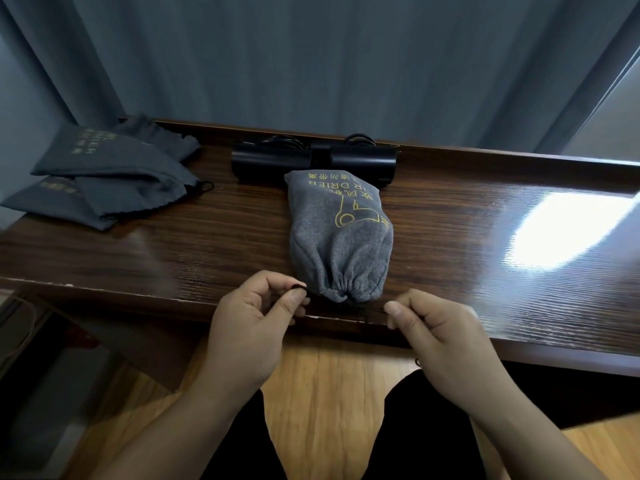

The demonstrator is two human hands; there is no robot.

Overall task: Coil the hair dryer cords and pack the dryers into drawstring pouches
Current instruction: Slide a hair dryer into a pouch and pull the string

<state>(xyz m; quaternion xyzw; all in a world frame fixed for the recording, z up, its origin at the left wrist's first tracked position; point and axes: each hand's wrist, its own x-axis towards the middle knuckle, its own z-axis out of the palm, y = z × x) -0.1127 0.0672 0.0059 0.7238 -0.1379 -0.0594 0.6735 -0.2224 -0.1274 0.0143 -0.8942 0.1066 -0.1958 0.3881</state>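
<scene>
Filled grey pouch point(341, 237) on wooden surface point(207, 244), mouth cinched, left hand point(252, 327) and right hand point(440, 330) each pinching black drawstring point(356, 308)

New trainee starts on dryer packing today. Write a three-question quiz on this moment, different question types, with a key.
1. True or false: the mouth of the filled pouch is cinched shut.
2. Multiple choice: where do the empty pouches lie? A) far left of the table B) on the floor C) on top of the black dryers
3. Fill in: the left hand and right hand each pinch the black ____.

Key: 1 true; 2 A; 3 drawstring.
</scene>
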